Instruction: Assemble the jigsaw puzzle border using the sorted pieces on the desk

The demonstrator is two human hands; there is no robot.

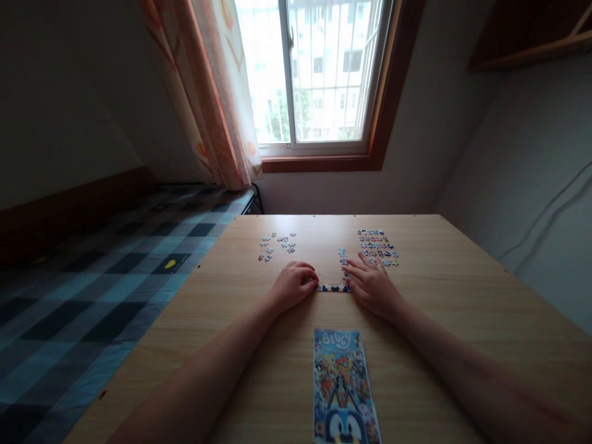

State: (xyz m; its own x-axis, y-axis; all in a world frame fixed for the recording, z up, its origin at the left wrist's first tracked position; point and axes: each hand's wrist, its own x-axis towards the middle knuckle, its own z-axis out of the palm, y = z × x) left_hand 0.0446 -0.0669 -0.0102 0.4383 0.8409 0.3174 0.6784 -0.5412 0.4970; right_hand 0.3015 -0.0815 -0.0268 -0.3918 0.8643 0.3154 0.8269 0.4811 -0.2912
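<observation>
A joined row of jigsaw pieces point(335, 288), dark blue and white, lies across the middle of the wooden table. At its left end, my left hand point(296, 285) rests with fingers curled together, the fingertips pinching the end piece, which is mostly hidden. My right hand point(372, 285) lies flat with fingers spread over the row's right end. Beside those fingers, a column of joined jigsaw pieces point(343, 256) runs away from the row, partly covered by the hand. Nearer me lies a Bluey picture sheet point(343, 382), printed with many cartoon characters.
Several loose jigsaw pieces point(282, 239) are scattered at the far left of the table point(222, 320). More pieces point(377, 240) stand in rows at the far right. A bed with a checked cover point(115, 296) adjoins the left side; a window is behind.
</observation>
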